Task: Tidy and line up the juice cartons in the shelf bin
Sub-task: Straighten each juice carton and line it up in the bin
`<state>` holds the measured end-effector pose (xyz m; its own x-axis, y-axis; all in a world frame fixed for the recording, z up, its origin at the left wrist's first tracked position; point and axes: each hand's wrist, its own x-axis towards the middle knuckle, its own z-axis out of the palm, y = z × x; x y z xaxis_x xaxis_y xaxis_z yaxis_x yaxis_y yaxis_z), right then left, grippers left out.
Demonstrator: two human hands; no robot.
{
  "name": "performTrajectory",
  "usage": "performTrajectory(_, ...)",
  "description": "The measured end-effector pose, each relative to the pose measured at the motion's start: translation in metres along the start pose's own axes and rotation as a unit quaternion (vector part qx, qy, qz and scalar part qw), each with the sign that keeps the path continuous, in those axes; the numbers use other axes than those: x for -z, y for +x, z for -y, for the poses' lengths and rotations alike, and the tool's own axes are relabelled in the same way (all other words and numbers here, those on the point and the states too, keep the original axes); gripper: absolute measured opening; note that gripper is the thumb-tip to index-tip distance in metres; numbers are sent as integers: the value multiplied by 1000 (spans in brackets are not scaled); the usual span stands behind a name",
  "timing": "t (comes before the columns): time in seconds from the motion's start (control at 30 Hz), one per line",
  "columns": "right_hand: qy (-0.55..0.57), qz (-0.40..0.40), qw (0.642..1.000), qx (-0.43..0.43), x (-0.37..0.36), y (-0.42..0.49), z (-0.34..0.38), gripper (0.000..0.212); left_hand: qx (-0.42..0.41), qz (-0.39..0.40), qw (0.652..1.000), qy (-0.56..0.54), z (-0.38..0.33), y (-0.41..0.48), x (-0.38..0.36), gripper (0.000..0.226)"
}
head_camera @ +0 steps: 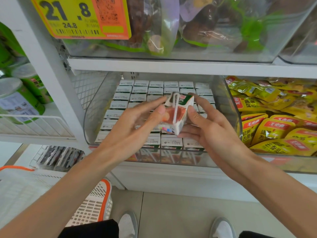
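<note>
Left hand: I see my left hand (135, 121) pinching the held carton (176, 114) at its left edge, thumb on the near face, forefinger reaching to the far top corner.
Right hand: my right hand (211, 127) grips the same carton, thumb on its right side, fingers curled beneath it.
Held carton: tilted, raised over the middle of the shelf bin (96, 107); white with a green top, a red-orange fruit picture and a wrapped white straw on the face towards me.
Juice cartons: the other juice cartons (139, 91) stand upright in the bin in close rows from near to far, white tops with small printed date codes that I cannot read.
Bin and shelf: clear plastic bin on a white shelf (171, 66) in a shop aisle.
Right neighbour: yellow snack packets (271, 127) with red labels in white Chinese characters.
Above: a clear bin of bagged goods (205, 31); on its left a yellow-and-orange price tag (80, 16) reading 21.8 and, smaller, 24.8, with a barcode and QR code.
Left: green canisters (25, 93).
Floor: pale tiles (171, 212); a white basket (96, 203) with an orange rim near left.
</note>
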<state>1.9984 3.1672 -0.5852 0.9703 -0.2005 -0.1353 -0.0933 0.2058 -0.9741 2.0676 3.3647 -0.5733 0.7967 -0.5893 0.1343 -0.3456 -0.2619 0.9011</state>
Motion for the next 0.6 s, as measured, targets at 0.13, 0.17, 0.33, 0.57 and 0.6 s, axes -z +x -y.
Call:
performTrajectory(0.13,117,28,988,-96,0,2,7,31,8,36,999,-15,1,1,0,44)
performTrajectory(0.17,132,40,983,-118,-1,1,8,34,6,39,999,-21,1,2,1,44)
performTrajectory(0.33,153,67,974,-151,2,0,11,41,-2,41,998,-42,-2,3,1,46)
performTrajectory(0.57,109,57,985,-117,2,1,13,33,0,49,996,-74,-2,2,1,46)
performTrajectory(0.6,82,54,991,-93,3,0,13,30,1,53,995,-84,-2,2,1,46)
